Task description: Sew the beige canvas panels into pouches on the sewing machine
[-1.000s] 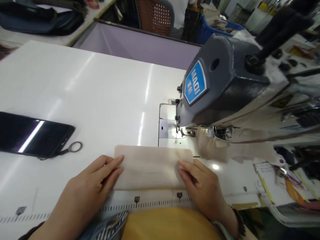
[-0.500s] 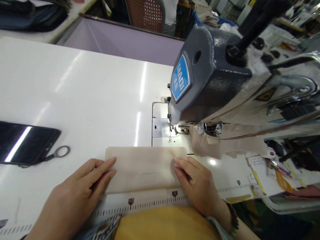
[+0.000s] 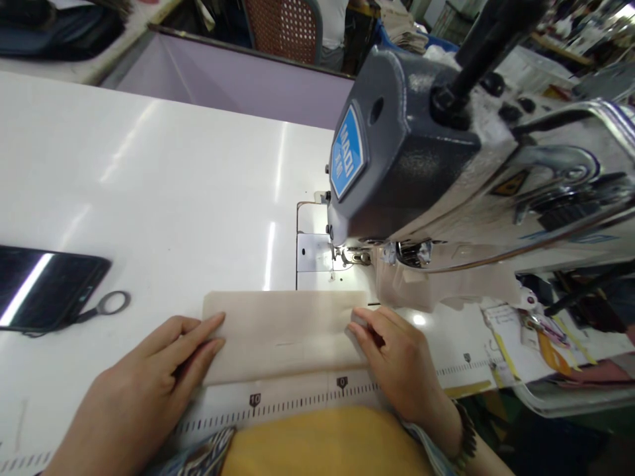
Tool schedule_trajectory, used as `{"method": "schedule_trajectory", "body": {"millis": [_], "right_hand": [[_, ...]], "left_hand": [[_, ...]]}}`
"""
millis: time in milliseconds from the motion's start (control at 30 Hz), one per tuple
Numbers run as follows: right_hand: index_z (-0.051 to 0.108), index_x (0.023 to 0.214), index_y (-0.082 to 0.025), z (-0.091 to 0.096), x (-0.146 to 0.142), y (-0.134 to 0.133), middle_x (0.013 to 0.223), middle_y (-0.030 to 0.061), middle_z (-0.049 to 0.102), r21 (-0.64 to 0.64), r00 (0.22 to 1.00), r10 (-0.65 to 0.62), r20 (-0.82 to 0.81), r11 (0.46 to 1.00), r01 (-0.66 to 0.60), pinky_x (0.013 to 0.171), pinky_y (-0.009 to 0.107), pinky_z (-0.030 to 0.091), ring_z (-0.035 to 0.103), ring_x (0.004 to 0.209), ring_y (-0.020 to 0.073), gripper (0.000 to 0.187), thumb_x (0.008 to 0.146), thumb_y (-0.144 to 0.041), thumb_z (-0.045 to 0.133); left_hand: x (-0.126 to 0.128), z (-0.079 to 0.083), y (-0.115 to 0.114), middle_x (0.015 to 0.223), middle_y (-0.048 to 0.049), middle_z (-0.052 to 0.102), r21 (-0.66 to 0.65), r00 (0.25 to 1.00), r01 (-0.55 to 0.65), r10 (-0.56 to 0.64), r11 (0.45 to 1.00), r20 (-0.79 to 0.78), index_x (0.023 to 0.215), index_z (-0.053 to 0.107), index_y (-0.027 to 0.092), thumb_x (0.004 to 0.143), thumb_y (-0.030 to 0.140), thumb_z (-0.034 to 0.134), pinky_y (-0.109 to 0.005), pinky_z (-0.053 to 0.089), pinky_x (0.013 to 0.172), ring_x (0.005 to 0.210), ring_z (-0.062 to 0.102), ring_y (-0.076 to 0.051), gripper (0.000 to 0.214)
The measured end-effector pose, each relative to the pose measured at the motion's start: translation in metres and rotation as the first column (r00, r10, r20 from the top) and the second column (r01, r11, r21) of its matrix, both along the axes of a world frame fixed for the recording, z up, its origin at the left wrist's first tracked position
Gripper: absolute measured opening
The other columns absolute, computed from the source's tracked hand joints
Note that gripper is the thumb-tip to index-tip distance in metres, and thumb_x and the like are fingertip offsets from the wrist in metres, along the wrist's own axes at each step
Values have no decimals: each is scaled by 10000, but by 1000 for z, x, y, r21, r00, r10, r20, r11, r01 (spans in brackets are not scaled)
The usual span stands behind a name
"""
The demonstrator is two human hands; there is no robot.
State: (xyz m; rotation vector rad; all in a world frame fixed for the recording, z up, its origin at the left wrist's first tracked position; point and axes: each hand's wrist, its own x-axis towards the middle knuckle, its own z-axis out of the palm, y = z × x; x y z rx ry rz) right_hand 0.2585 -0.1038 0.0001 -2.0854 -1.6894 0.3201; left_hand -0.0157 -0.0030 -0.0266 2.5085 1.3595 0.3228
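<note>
A beige rectangular fabric piece (image 3: 282,334) lies in front of the sewing machine (image 3: 391,145), with its long side across the table. My left hand (image 3: 149,377) pinches its left edge between thumb and fingers. At the opposite end, my right hand (image 3: 397,354) grips the right edge, thumb below the fingers. A short faint line shows on the fabric near its lower middle. The presser foot (image 3: 354,256) stands just beyond the fabric's upper right part, with no part of this piece under it.
A phone (image 3: 47,287) with a ring strap (image 3: 113,303) lies to the left. More beige fabric (image 3: 441,284) rests under the machine arm. Papers and small tools (image 3: 540,337) lie at the right. A measuring scale (image 3: 297,400) runs along the table's front edge. Behind stands a brown chair (image 3: 282,30).
My right hand has shifted slightly outward along the fabric's right edge. The small rectangular outline on the fabric now shows as a thin line. The view has turned a little to the right.
</note>
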Motion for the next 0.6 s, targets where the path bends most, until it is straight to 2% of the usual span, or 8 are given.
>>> {"method": "schedule_trajectory", "body": {"millis": [167, 267, 300, 367, 433, 500, 600], "right_hand": [[664, 896, -165, 3, 2, 2, 715, 41, 598, -5, 984, 32, 177, 999, -31, 568, 243, 459, 565, 627, 145, 230, 902, -268, 459], [641, 1024, -138, 7, 2, 8, 900, 108, 634, 55, 931, 135, 338, 985, -163, 679, 306, 503, 581, 812, 199, 263, 905, -186, 411], [618, 1088, -134, 8, 2, 10, 1013, 132, 631, 78, 903, 204, 378, 965, -250, 765, 356, 503, 569, 925, 223, 302, 905, -144, 378], [582, 1163, -140, 9, 2, 15, 1194, 133, 583, 83, 824, 377, 423, 890, -449, 910, 454, 448, 499, 1115, 251, 384, 891, -71, 319], [582, 1162, -131, 8, 2, 20, 1232, 114, 576, 39, 733, 534, 420, 797, -603, 956, 457, 429, 479, 1167, 240, 418, 867, -31, 304], [596, 1136, -104, 6, 1, 24, 1200, 116, 601, 2, 675, 615, 408, 739, -674, 944, 402, 459, 519, 1130, 218, 411, 846, -17, 317], [614, 1097, -85, 3, -5, 27, 1161, 138, 618, 5, 677, 605, 419, 744, -668, 926, 375, 481, 555, 1075, 214, 389, 847, -27, 322]], "left_hand": [[4, 5, 3, 900, 7, 602, 17, 998, 58, -57, 998, -27, 1132, 551, 226, 935, 407, 381, -230, 491, 650, 746, 617, -131, 318], [11, 14, 4, 879, -28, 591, 4, 994, 81, -81, 997, -71, 1097, 568, 179, 953, 390, 308, -252, 506, 653, 710, 615, -140, 364], [14, 17, 3, 883, -44, 586, 7, 992, 87, -86, 996, -92, 1074, 577, 168, 955, 379, 289, -264, 510, 633, 697, 612, -148, 376], [19, 22, 3, 965, -93, 578, 71, 988, 113, -104, 991, -115, 1044, 589, 147, 953, 341, 271, -302, 521, 646, 764, 615, -183, 384], [24, 26, 3, 1152, -140, 541, 164, 976, 202, -186, 965, -109, 1075, 580, 136, 953, 278, 251, -365, 517, 779, 999, 575, -243, 379], [29, 28, 4, 1291, -121, 490, 180, 933, 358, -343, 916, -110, 1153, 544, 148, 948, 176, 199, -388, 461, 923, 1205, 452, -238, 403], [39, 33, 3, 1287, -93, 524, 94, 862, 501, -486, 860, -146, 1218, 494, 127, 904, 37, 154, -319, 432, 968, 1211, 452, -161, 472]]}}
